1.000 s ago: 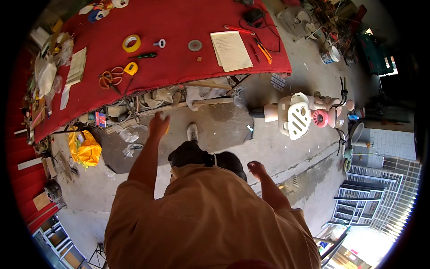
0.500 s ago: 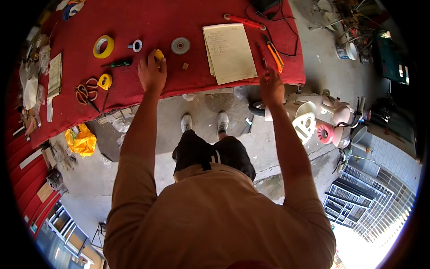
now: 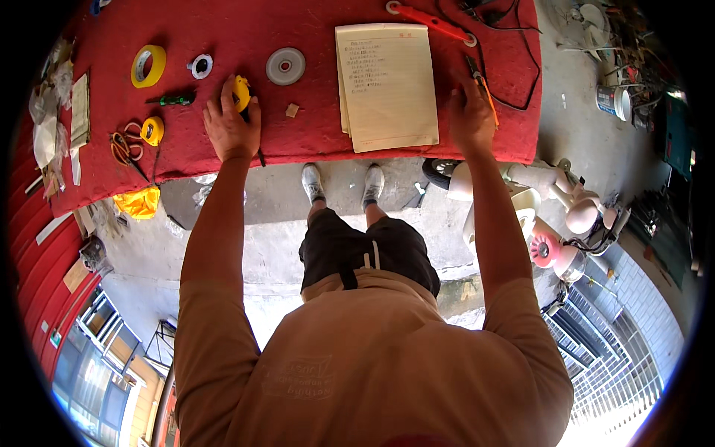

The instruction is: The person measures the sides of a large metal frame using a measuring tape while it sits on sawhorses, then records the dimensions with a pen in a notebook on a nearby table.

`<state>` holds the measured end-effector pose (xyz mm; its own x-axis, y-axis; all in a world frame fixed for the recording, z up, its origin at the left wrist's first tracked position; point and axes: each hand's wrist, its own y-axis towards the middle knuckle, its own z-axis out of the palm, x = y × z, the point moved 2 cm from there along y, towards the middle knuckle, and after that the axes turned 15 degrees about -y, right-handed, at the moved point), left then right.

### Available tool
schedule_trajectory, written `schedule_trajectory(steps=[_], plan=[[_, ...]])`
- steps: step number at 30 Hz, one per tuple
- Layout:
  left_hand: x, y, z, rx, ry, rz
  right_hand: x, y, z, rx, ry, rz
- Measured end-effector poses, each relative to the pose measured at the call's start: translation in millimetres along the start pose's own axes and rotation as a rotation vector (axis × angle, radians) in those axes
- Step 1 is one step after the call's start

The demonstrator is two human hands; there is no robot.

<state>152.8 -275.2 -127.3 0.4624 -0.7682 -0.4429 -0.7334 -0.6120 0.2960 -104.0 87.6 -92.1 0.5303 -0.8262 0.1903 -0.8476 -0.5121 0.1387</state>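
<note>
My left hand (image 3: pixel 232 128) is bent around a yellow tape measure (image 3: pixel 241 93) on the red cloth, thumb on one side and index finger on the other. A dark strap hangs below it over the table's edge. My right hand (image 3: pixel 473 119) rests at the right of a lined notepad (image 3: pixel 391 93), its fingers curled. What lies in them, if anything, is hidden. Just beyond that hand is a slim orange-and-black tool (image 3: pixel 489 97). Between my hands lie a grey disc (image 3: pixel 286 66) and a small brown square piece (image 3: pixel 292 110).
Toward the left lie yellow tape (image 3: pixel 148 66), a white flanged spool (image 3: pixel 200 66), a green screwdriver (image 3: pixel 177 99), another yellow tape measure (image 3: pixel 153 131) and scissors (image 3: pixel 126 147). A red bar tool (image 3: pixel 432 22) and black cable (image 3: pixel 530 74) lie far right. A scooter (image 3: pixel 547 194) stands beyond the table.
The view has shifted. My right hand has moved forward over the spot where a thin red pen-like item lay, which is now covered. My left hand stays at the tape measure.
</note>
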Motion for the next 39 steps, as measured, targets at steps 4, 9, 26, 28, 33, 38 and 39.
schedule_trajectory(steps=[4, 9, 26, 28, 33, 38, 39], plan=[[0, 2, 0, -0.004, 0.007, 0.020, 1, 4, -10, 0.167, 0.783, 0.203], [2, 3, 2, -0.004, 0.014, 0.026, 36, 10, -8, -0.052, 0.568, 0.080], [3, 4, 3, -0.035, -0.002, 0.093, 76, -5, 24, 0.184, 1.074, 0.214], [2, 5, 2, -0.036, -0.006, 0.106, 78, -6, 26, 0.184, 1.056, 0.228], [2, 4, 2, -0.029, -0.002, 0.085, 86, -4, 33, 0.062, 0.935, 0.108], [1, 3, 1, 0.013, 0.012, 0.044, 90, -10, 42, 0.098, 0.932, 0.139], [0, 3, 1, 0.017, 0.016, 0.038, 89, -12, 48, 0.072, 0.941, 0.125]])
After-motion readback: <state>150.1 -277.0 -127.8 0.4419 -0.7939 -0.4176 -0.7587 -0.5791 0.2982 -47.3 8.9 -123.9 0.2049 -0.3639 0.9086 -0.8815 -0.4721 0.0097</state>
